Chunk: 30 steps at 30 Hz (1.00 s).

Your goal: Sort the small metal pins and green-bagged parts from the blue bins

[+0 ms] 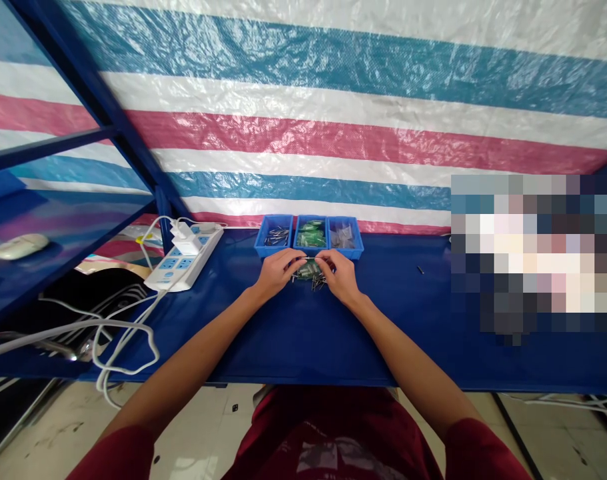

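My left hand (277, 272) and my right hand (340, 275) are raised close together over the blue table, fingertips pinched. Between them they hold a thin, short rod (309, 258) level, one end in each hand; its exact kind is too small to make out. Just below lies a loose pile of slim metal pieces (318, 283) with some pale green material (308, 270) among them, partly hidden by my fingers. Behind the hands stand three blue bins side by side: the left bin (267, 252) with slim metal pieces, the middle one with green packets (311, 235), the right one with greyish clear pieces (341, 236).
A white power strip (176, 270) with a plugged-in adapter and loose white cables (128, 327) occupies the table's left side. One small dark piece (420, 270) lies to the right. A striped plastic sheet (303, 127) hangs behind; a pixelated area covers the far right.
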Each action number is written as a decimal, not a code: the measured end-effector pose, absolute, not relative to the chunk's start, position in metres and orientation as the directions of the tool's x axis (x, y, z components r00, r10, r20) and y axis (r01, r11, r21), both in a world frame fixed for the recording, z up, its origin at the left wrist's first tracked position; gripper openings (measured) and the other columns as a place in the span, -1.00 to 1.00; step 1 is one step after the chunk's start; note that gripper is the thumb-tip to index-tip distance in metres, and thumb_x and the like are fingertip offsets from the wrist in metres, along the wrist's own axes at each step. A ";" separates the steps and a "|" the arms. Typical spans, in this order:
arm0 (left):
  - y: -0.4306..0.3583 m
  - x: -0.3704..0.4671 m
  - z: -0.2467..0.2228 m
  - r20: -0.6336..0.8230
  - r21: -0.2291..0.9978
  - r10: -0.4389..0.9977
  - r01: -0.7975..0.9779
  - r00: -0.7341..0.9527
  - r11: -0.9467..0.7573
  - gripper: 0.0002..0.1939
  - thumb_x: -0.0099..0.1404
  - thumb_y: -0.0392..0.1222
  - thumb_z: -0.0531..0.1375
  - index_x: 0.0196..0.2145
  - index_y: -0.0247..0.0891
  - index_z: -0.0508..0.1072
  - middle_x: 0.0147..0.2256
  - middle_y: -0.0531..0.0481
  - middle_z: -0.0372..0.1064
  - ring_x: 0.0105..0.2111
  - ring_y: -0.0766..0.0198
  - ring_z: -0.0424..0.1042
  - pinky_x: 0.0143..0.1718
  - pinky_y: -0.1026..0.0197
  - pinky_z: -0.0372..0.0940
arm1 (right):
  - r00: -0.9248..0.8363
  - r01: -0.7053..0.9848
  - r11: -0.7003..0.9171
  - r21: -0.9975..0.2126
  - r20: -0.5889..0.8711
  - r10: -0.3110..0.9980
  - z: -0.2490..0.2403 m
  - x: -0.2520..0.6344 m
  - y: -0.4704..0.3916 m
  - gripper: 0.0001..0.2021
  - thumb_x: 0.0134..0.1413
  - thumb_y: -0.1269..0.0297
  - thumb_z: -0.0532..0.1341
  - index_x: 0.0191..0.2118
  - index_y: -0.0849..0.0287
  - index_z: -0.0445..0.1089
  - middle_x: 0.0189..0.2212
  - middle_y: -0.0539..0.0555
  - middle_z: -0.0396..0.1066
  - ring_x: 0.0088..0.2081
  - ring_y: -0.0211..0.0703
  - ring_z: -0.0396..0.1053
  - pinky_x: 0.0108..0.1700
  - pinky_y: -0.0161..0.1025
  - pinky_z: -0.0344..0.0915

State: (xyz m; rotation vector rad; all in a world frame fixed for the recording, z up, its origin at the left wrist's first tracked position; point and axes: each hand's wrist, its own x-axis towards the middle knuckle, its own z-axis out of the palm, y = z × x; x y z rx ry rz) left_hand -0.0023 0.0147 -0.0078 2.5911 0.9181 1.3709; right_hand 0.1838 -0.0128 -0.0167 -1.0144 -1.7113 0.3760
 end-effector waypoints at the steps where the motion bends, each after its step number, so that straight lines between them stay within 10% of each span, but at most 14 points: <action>1: 0.015 -0.002 -0.008 0.736 0.329 0.539 0.480 0.409 -0.813 -0.79 0.37 -0.12 0.11 -0.23 -0.29 0.46 -0.38 -0.05 0.48 -0.43 0.32 0.43 -0.32 0.29 0.32 | -0.077 0.441 0.589 -0.677 0.626 0.776 -0.017 0.184 -0.013 -0.74 0.25 0.14 0.06 -0.28 0.16 0.41 -0.38 0.07 0.44 -0.40 -0.20 0.37 -0.30 -0.27 0.32; 21: 0.011 -0.003 -0.006 0.752 0.361 0.558 0.487 0.352 -0.795 -0.77 0.38 -0.16 0.09 -0.34 -0.28 0.48 -0.42 -0.03 0.47 -0.41 0.31 0.44 -0.31 0.29 0.30 | -0.061 0.425 0.606 -0.672 0.647 0.760 -0.015 0.182 -0.014 -0.76 0.25 0.18 0.07 -0.27 0.18 0.42 -0.39 0.07 0.44 -0.40 -0.21 0.37 -0.30 -0.29 0.31; 30: 0.007 0.003 -0.003 0.666 0.638 0.730 0.392 0.151 -0.663 -0.76 0.26 -0.04 0.22 -0.30 -0.27 0.55 -0.37 -0.04 0.53 -0.54 0.34 0.42 -0.40 0.26 0.37 | -0.068 0.443 0.584 -0.681 0.623 0.779 -0.018 0.183 -0.014 -0.71 0.28 0.13 0.02 -0.27 0.16 0.40 -0.40 0.08 0.43 -0.39 -0.19 0.38 -0.30 -0.27 0.29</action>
